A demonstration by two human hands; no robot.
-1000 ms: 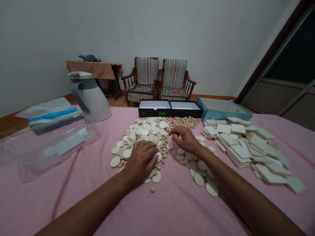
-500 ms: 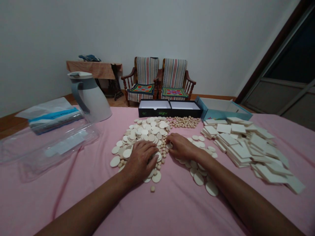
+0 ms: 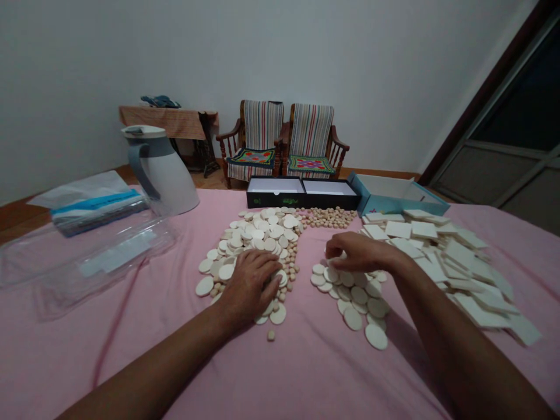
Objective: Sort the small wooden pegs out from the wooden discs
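Discs: I see pale, matte, flat round discs in mixed sizes, lying flat and partly overlapping, so no long axis shows. They form a left disc pile and a smaller right disc pile, with a bare strip of sheet between them.
Beads: Small round beads sit in a pale cluster behind the piles, and more are scattered along the left pile's edge.
Left hand: My view shows the left hand lying palm down on the near part of the left pile, fingers together and pointing right, forearm coming in from the lower left.
Right hand: The right hand is arched, palm down, above the back of the right pile, fingers curled and pointing left. I cannot tell whether it pinches anything.
Hands: They are well apart.
Tiles: Thin, pale square tiles lie in loose, overlapping stacks to the right.
Behind: An open black box and a blue box sit at the far edge of the pink sheet.
Left side: A white jug stands beside a clear plastic bag.
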